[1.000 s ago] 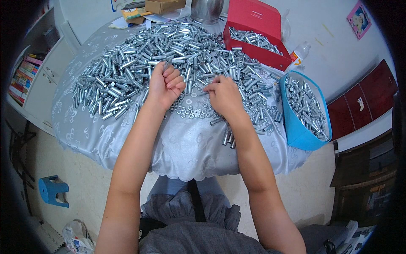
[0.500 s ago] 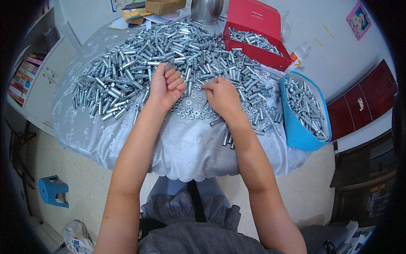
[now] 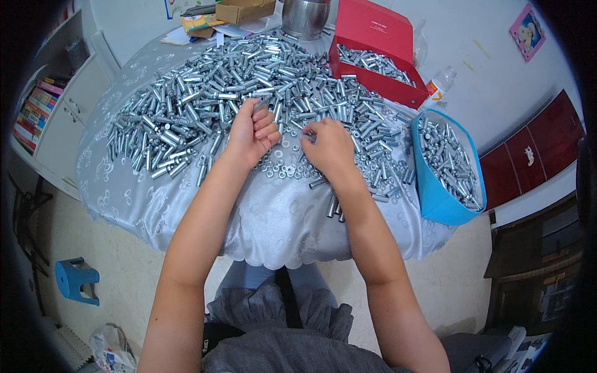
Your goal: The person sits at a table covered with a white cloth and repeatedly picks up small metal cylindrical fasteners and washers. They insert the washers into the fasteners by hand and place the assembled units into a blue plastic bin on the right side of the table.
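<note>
The left hand (image 3: pixel 252 133) is curled into a loose fist at the near edge of a wide heap of short, shiny silver metal sleeves (image 3: pixel 249 81), its fingers closed together around one of those sleeves, whose end just shows above the knuckles. The right hand (image 3: pixel 328 148) lies palm down just beside it, fingers bent and drawn together over the pieces; what it pinches underneath, if anything, cannot be told from this view. Between and just below the two hands lies a scatter of small silver metal washers and nuts (image 3: pixel 281 168), spread flat on the round worktop covered with a pale grey patterned cloth (image 3: pixel 273 217). A few loose sleeves lie next to the right forearm, near the cloth's front edge. At the far right side of the heap stands an open red cardboard box (image 3: pixel 373 37) with more sleeves inside, and at the worktop's right rim hangs a bright blue plastic tub (image 3: pixel 435 199), also filled with them. A steel pot (image 3: pixel 305 15) stands at the far edge. On the floor to the left stands a small blue plastic stool (image 3: pixel 76 280).
</note>
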`<move>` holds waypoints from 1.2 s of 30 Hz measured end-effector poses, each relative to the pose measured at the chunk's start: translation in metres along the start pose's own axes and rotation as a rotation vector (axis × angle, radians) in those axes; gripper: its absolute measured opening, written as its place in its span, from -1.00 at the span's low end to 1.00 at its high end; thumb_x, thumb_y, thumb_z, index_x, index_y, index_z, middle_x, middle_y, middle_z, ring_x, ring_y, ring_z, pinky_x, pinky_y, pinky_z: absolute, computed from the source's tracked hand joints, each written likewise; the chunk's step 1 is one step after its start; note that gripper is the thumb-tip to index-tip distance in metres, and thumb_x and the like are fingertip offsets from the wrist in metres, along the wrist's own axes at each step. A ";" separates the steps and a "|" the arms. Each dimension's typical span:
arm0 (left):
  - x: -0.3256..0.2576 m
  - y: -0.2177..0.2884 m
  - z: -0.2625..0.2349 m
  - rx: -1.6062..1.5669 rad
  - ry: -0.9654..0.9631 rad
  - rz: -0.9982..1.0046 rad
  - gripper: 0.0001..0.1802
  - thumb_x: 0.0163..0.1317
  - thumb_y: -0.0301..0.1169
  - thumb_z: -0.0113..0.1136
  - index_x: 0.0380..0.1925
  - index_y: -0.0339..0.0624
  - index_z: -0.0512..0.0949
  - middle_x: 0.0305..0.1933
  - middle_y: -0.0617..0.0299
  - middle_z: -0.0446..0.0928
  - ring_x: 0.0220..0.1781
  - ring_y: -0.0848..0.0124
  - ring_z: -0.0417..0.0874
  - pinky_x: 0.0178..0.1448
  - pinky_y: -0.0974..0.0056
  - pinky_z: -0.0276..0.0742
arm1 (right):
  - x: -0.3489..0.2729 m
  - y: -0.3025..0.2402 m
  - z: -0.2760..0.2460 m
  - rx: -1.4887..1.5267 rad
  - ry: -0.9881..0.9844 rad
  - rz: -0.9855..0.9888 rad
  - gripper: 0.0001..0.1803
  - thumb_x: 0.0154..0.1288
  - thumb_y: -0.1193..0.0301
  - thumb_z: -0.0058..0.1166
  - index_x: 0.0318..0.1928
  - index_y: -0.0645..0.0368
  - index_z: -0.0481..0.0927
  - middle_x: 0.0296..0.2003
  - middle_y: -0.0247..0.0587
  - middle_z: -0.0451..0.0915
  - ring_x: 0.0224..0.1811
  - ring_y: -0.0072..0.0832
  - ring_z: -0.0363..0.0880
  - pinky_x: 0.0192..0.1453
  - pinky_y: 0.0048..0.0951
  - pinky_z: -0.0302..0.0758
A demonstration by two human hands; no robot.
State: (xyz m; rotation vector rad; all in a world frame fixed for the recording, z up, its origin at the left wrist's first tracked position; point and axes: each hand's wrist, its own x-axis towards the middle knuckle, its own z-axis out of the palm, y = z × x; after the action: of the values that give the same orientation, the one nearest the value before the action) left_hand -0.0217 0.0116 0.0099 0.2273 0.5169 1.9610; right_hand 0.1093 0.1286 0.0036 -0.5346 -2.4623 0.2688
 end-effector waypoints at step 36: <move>-0.008 -0.022 0.018 0.628 0.177 -0.006 -0.70 0.15 -0.23 -0.06 -0.67 -0.02 0.15 -0.75 0.47 0.00 -0.74 0.59 0.05 -0.58 0.41 0.10 | 0.004 -0.007 -0.020 1.423 -0.204 0.487 -0.81 0.10 0.46 0.14 -0.25 0.27 0.55 -0.44 -0.33 0.57 -0.45 -0.69 0.48 -0.38 -0.70 0.39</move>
State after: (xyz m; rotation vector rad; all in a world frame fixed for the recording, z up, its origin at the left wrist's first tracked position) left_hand 0.0064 0.0169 0.0170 0.4439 1.2438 1.7696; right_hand 0.1163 0.1256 0.0241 -0.4070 -1.6178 2.0714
